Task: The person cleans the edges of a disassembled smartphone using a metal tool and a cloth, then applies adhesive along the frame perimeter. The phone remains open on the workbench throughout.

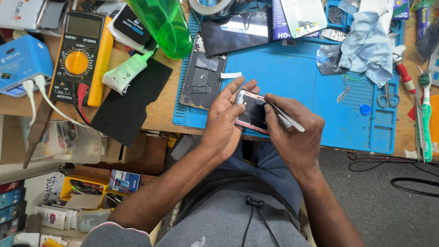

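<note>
- At your far left, the yellow multimeter [82,57] lies on the wooden bench with a white glue tube [124,73] and a black pad [130,103] just beside it; all are well apart from your hands.
- The bare phone frame [202,77] rests on the left edge of the blue work mat [297,82], near your left fingertips but not touching them.
- Your left hand [225,120] is curled round the opened phone [251,112], fingers wrapped along its left edge and thumb on the top corner, holding it over the front edge of the mat, above your lap.
- That phone looks thin, light and stiff, and with its back open I judge it fragile inside. Keep your grip on the outer rim, as you have it, and off the exposed parts.
- Your right hand [292,132] is pinched shut on a slim white tool [286,118], whose tip meets the phone's right side. The tool looks light and rigid; a slip could scratch.
- Farther right lie a blue cloth [366,43], small scissors [388,97] and a green toothbrush [426,114], untouched.
</note>
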